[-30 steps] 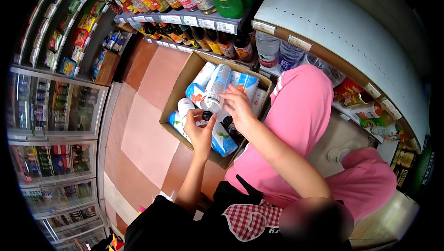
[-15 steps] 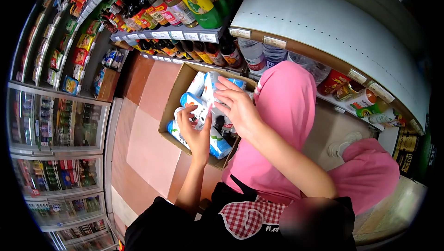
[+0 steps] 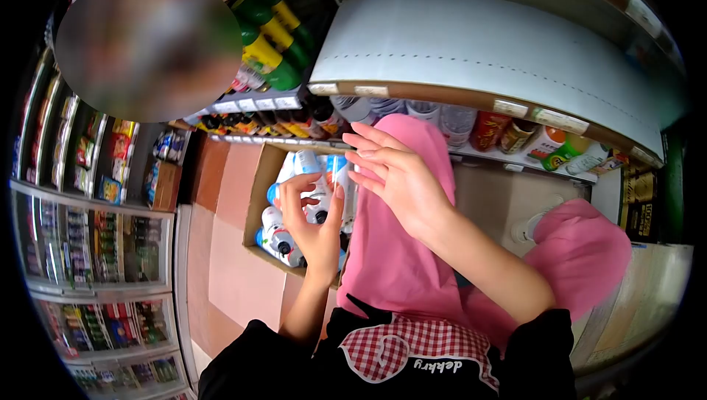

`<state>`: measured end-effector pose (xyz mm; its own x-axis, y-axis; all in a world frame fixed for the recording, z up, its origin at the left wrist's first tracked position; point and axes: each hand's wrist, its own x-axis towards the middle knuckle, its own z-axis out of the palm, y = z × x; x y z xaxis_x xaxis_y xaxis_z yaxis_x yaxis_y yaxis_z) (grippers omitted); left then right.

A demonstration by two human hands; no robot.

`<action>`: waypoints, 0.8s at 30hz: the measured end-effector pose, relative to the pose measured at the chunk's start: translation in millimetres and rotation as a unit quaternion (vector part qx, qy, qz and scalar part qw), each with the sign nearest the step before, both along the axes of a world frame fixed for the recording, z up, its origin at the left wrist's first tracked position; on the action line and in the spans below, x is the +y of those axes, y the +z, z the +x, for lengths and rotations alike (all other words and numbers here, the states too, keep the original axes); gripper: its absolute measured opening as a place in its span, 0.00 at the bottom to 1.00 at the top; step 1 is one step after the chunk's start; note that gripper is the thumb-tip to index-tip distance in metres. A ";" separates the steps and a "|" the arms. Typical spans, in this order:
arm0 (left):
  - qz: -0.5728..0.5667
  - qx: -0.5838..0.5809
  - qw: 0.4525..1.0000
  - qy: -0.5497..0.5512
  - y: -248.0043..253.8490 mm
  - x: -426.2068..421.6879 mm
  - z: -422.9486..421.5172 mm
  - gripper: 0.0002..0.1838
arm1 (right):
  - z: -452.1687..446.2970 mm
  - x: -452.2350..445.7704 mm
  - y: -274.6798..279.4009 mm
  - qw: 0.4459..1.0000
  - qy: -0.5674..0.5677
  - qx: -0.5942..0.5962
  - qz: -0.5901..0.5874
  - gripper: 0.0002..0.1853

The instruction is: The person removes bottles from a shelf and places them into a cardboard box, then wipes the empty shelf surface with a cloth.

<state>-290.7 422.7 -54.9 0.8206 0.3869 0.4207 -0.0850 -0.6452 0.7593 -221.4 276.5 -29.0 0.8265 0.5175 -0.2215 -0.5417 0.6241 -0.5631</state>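
A cardboard box point(image 3: 255, 192) stands on the floor against my pink-clad leg. Inside lie several white-and-blue bottles point(image 3: 278, 232), some with dark caps. My left hand point(image 3: 315, 232) is over the box, its thumb and fingers curved apart with nothing visible between them; it hides part of the bottles. Beyond the box's right side, above my pink trouser knee point(image 3: 401, 253), my right hand point(image 3: 398, 175) is raised. Its fingers are spread and it holds nothing.
A white metal shelf point(image 3: 471, 39) extends ahead, with large clear bottles point(image 3: 458, 121) and snack tubs point(image 3: 490, 129) below it. Green jugs with yellow labels point(image 3: 269, 50) stand on the shelving to its left. Glass-fronted coolers point(image 3: 110, 241) line the left side.
My right hand has come away from the bottles and moved right, over my knee. My left hand stays above the box. The view has tilted and shifted, with the shelf appearing further left.
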 end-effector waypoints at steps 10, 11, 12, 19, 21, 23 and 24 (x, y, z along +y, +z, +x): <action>-0.020 -0.032 0.986 -0.162 31.6 -102.4 32.8 0.15 | -0.6 -127.4 7.7 0.991 -0.121 -0.052 -0.040 0.26; -0.008 -0.031 0.984 -0.176 34.9 -114.3 36.1 0.14 | 0.9 -141.3 4.4 0.987 -0.139 -0.065 -0.047 0.26; -0.004 -0.030 0.979 -0.200 36.7 -125.7 39.6 0.14 | 1.8 -155.6 4.5 0.983 -0.158 -0.070 -0.064 0.25; 0.012 -0.002 0.937 -0.349 41.7 -211.1 70.3 0.15 | 21.6 -248.4 -3.4 0.934 -0.340 -0.053 -0.101 0.16; 0.005 -0.003 0.923 -0.385 47.3 -242.4 82.6 0.14 | 28.9 -273.2 -8.0 0.910 -0.404 -0.053 -0.080 0.16; -0.011 -0.002 0.911 -0.413 47.6 -275.2 98.0 0.14 | 30.9 -296.5 -8.5 0.881 -0.466 -0.041 -0.071 0.14; 0.008 -0.010 0.906 -0.423 46.0 -291.4 107.9 0.14 | 31.7 -309.6 -10.2 0.868 -0.490 -0.033 -0.065 0.14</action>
<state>-182.9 131.2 -8.8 0.8127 -0.3829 0.4392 -0.5681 -0.3534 0.7432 -189.8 -33.1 -39.2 0.8687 -0.4687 -0.1603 0.2508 0.6952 -0.6737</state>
